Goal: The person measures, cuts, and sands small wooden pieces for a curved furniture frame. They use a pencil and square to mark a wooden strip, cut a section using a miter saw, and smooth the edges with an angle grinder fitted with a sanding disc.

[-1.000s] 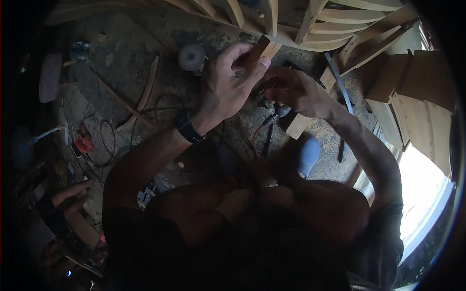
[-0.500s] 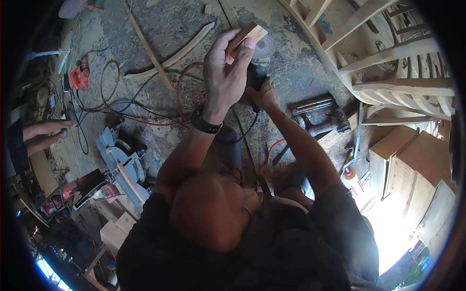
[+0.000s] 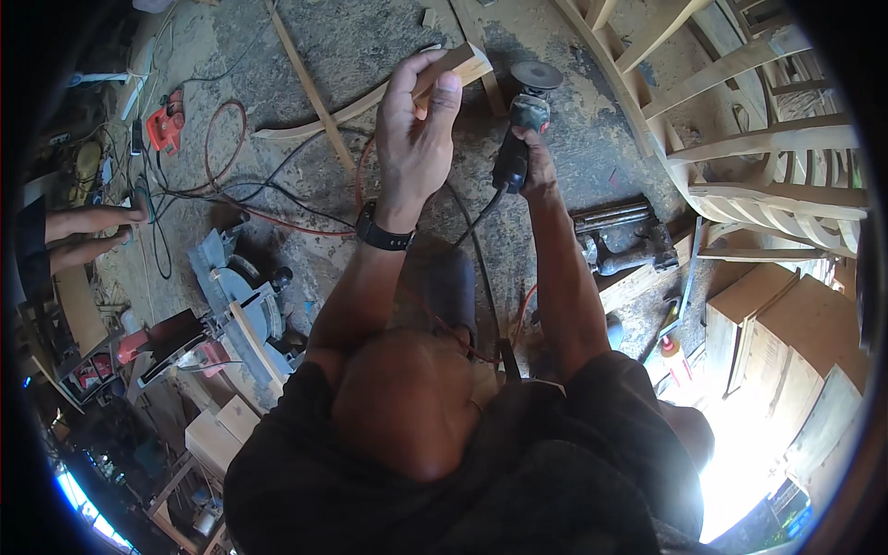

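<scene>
My left hand (image 3: 418, 129) is closed round a short wooden piece (image 3: 460, 69), raised in front of me with one pale end toward the right. An angle grinder (image 3: 514, 153) is in my right hand (image 3: 536, 165), gripped by its dark body. The grinder's round disc (image 3: 536, 75) points away from me and stands apart from the wood. From the tool's rear end a black cord (image 3: 478, 218) runs back between my arms. Whether the disc spins, I cannot tell.
Long wooden strips (image 3: 310, 83) lie on the floor with tangled cords and a red power tool (image 3: 166, 124). A mitre saw (image 3: 242, 294) stands at left, near another person's legs (image 3: 92, 222). Right are a nail gun (image 3: 622, 236), a curved wooden frame (image 3: 768, 143) and a glue bottle (image 3: 673, 356).
My right hand has moved right with the grinder, bringing its disc and body out from behind the wood and my left hand. The left hand, still holding the wood, has shifted slightly left.
</scene>
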`<action>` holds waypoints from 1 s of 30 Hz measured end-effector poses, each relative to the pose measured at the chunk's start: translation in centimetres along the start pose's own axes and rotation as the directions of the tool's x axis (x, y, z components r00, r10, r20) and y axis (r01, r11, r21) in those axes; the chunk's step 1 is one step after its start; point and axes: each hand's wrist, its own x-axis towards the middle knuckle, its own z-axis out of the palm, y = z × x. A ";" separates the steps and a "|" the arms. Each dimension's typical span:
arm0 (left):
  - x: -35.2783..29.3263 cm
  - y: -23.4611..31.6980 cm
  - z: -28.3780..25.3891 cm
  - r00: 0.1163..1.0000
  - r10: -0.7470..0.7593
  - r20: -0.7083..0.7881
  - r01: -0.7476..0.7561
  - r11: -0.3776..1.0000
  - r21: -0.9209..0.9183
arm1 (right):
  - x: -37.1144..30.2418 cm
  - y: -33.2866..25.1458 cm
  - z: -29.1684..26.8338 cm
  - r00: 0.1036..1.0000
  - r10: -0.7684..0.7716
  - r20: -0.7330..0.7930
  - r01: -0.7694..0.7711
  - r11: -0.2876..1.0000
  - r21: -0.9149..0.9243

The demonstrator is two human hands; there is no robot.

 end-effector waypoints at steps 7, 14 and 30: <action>1.0 -0.8 -4.1 1.000 0.005 0.018 -0.005 1.000 -0.005 | -8.1 -1.2 2.8 0.928 -0.298 0.223 0.281 0.954 0.105; 1.7 -1.2 -3.3 0.992 0.091 0.091 -0.097 0.993 0.068 | -10.9 -4.2 3.4 0.824 -0.417 0.383 0.485 0.869 -0.097; 2.0 -2.7 -2.7 0.925 0.247 0.289 -0.359 0.820 0.447 | -12.8 -4.1 4.3 0.902 -0.343 0.261 0.380 0.919 -0.108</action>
